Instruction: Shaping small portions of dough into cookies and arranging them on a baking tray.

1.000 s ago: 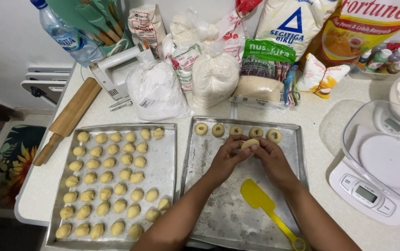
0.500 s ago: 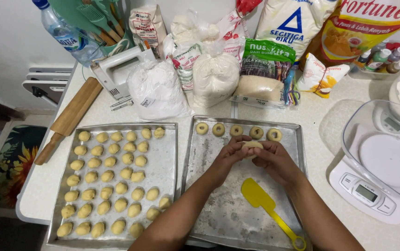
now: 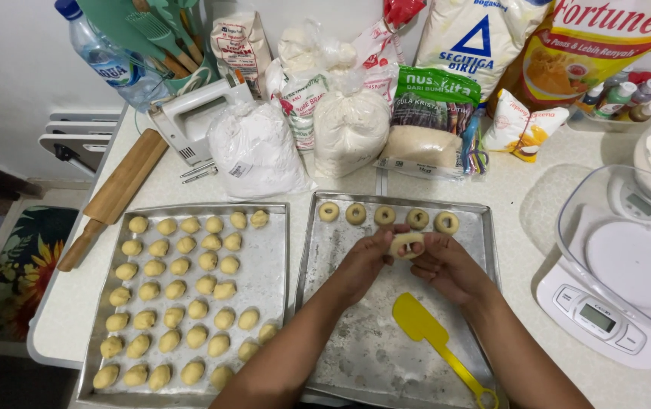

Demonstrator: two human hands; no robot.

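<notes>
Both hands meet over the right tray [image 3: 484,235], just below its top row. The left hand [image 3: 367,261] and the right hand [image 3: 446,266] hold a dough ring [image 3: 406,244] between them, fingers [image 3: 387,236] of each pinched around it from either side, so the ring sits lifted off the floured metal, at about 12 o'clock from the wrists.

At 12 o'clock from the ring, along the tray's far edge, lie five finished rings [image 3: 386,216] in a row, each apart from its neighbour. At 6 o'clock from the hands, a yellow spatula [image 3: 435,341] lies on the tray, blade toward the hands and handle running to 5 o'clock.

At 9 o'clock stands the left tray [image 3: 269,250], its edge just beside the right one, filled with rows of small dough balls [image 3: 182,303]. Beyond it at 10 o'clock a rolling pin [image 3: 117,193] lies slanted on the worktop [image 3: 537,189], with a hand mixer [image 3: 197,117] behind.

Across 12 o'clock, bags of flour [image 3: 253,151] and sugar [image 3: 424,125] crowd the worktop's back. At 3 o'clock sits a white kitchen scale [image 3: 605,318] carrying a clear bowl [image 3: 628,242].
</notes>
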